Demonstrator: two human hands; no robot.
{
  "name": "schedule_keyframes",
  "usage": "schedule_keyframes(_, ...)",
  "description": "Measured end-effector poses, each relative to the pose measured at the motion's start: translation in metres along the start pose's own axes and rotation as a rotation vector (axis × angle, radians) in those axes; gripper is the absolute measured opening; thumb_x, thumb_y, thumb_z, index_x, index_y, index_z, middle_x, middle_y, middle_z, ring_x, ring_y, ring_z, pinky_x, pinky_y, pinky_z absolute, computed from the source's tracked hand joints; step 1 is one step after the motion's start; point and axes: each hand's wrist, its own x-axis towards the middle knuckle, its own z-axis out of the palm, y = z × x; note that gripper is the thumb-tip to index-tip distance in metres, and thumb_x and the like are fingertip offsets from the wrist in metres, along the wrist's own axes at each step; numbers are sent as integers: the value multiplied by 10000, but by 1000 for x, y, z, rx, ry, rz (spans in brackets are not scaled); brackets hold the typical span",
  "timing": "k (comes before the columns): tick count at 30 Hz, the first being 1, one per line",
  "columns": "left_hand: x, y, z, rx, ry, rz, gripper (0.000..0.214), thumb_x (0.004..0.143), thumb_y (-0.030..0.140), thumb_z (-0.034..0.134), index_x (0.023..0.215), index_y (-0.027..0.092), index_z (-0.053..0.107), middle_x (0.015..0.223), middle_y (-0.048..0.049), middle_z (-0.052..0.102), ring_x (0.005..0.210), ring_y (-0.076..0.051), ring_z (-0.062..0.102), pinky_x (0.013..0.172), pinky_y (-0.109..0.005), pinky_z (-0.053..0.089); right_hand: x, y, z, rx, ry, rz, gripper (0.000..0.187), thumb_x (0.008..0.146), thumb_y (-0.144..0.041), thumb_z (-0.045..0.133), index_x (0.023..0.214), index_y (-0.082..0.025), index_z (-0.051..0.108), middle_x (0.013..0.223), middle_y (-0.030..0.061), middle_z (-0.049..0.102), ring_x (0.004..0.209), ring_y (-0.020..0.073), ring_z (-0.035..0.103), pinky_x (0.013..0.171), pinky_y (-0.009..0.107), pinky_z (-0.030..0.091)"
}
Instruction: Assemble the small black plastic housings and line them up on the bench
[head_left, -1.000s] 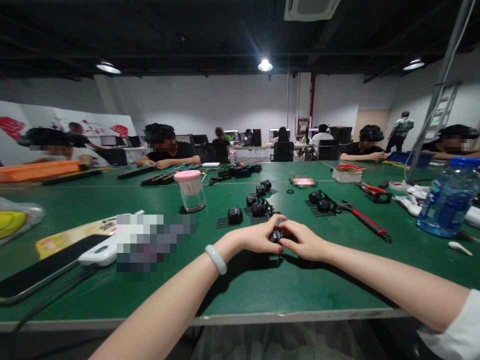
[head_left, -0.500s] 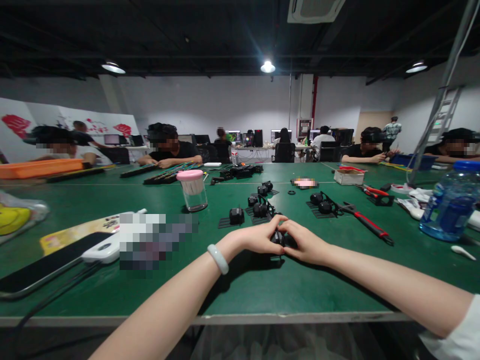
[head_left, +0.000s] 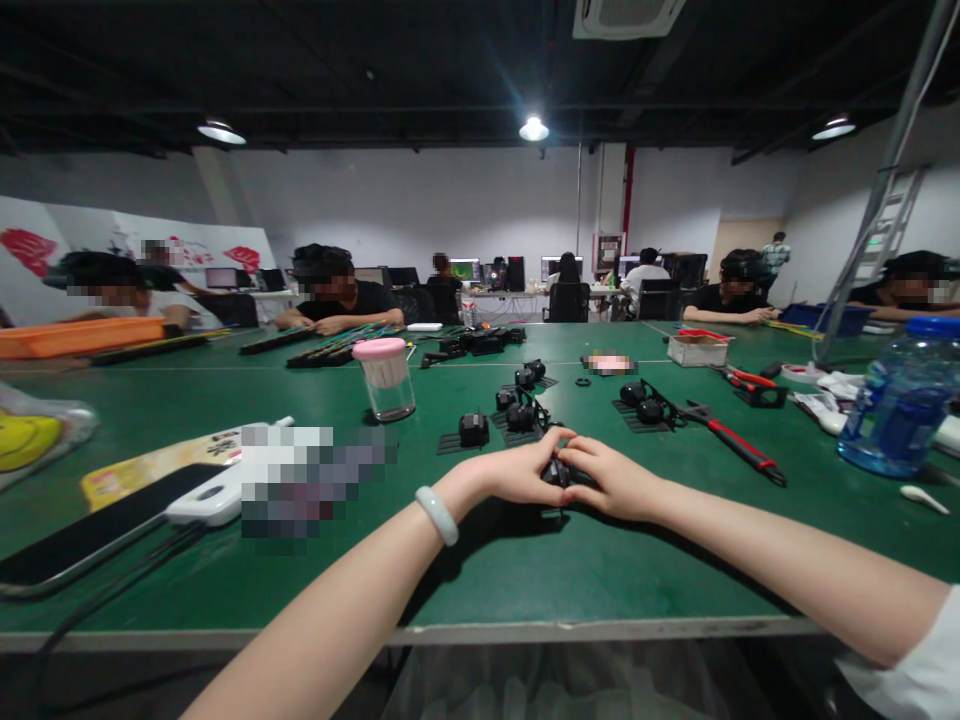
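My left hand (head_left: 529,473) and my right hand (head_left: 611,480) meet over the green table, their fingertips touching. Between them both grip a small black plastic part (head_left: 555,472), mostly covered by the fingers; a thin flat strip sticks out below it. Just beyond the hands lie similar black parts with rounded housings on slatted bases: a cluster (head_left: 519,412), a single one (head_left: 472,430) to the left, and a pair (head_left: 643,405) to the right. A pale bangle circles my left wrist.
Red-handled pliers (head_left: 739,450) lie to the right, near a blue-capped water bottle (head_left: 889,400). A pink-lidded glass jar (head_left: 388,385) stands left of the parts. A phone (head_left: 97,530) and a white device with cables (head_left: 214,495) occupy the near left. Co-workers sit across the table (head_left: 712,590).
The right-hand fingers have shifted very slightly around the black part. Both hands stay in the same place, and the view has tilted a little.
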Motion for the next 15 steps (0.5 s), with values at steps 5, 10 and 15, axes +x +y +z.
schedule_keyframes(5, 1, -3, 0, -9, -17, -10, 716, 638, 342, 564, 1215, 188, 170, 1121, -80, 425, 928, -185, 489, 771, -267, 389, 2, 2, 2, 83, -2, 13, 235, 742, -260, 503, 955, -161, 514, 982, 76, 459, 926, 182, 432, 833, 343, 367)
schedule_keyframes(10, 1, -4, 0, -25, 2, 1, 731, 627, 322, 572, 1221, 190, 168, 1117, -81, 430, 937, -186, 488, 764, -261, 390, 1, 4, 6, 122, 46, 37, 306, 703, -252, 542, 981, -151, 466, 966, 75, 448, 916, 181, 422, 810, 343, 375)
schedule_keyframes(15, 1, -5, -1, -15, 7, 5, 776, 598, 329, 593, 1222, 181, 156, 1087, -70, 446, 904, -185, 502, 741, -255, 398, 0, 0, 6, 67, 129, -46, 467, 594, -190, 616, 1013, -160, 412, 997, 81, 435, 951, 196, 400, 821, 339, 357)
